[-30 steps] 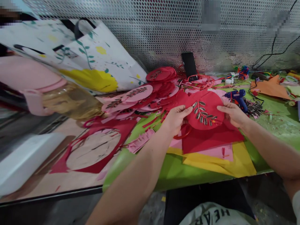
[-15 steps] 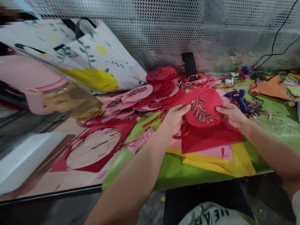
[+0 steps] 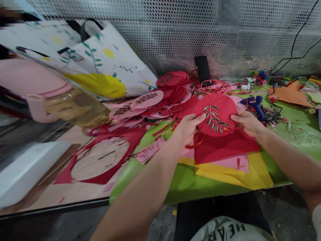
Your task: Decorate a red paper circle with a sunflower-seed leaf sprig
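I hold a red felt disc [image 3: 217, 112] with a leaf-sprig pattern of dark cut-outs, a little above the table. My left hand [image 3: 188, 127] pinches its left edge, thumb on top. My right hand [image 3: 247, 122] grips its right edge. Under the disc lie stacked felt sheets: red [image 3: 225, 149], pink [image 3: 235, 163] and yellow [image 3: 255, 177], on the green table cover [image 3: 185, 184]. A red ring [image 3: 194, 144] lies below my left hand.
A pile of red and pink leaf discs [image 3: 150, 100] lies to the left, a phone [image 3: 202, 70] leans on the perforated metal wall, a blue glue gun [image 3: 253, 103] is at right. A bottle [image 3: 72, 107] and printed bag [image 3: 100, 63] stand left. Red offcut sheet [image 3: 100, 160].
The disc has risen slightly and turned a little between my hands; both hands keep their grip on its edges.
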The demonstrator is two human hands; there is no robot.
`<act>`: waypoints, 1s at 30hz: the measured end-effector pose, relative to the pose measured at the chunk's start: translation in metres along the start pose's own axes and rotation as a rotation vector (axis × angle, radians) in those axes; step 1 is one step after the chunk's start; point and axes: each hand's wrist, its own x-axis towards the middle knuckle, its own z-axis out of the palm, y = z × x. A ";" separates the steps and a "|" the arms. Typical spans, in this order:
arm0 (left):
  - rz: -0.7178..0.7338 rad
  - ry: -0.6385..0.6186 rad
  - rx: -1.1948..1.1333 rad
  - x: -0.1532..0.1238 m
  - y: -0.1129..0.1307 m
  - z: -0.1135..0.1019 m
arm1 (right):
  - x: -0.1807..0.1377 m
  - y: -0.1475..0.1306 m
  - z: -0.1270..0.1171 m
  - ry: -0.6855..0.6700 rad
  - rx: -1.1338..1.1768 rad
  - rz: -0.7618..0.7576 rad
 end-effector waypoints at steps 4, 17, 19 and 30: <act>-0.007 0.009 -0.004 0.001 0.000 0.000 | 0.001 0.001 -0.002 0.006 -0.002 0.012; -0.024 0.025 0.002 0.001 0.001 0.000 | 0.001 0.002 -0.002 0.008 -0.018 0.017; -0.036 0.014 0.024 0.001 0.002 0.000 | 0.001 0.002 -0.001 0.020 -0.021 0.013; -0.016 0.012 0.092 0.002 0.001 -0.003 | 0.000 -0.001 0.000 0.039 -0.030 -0.017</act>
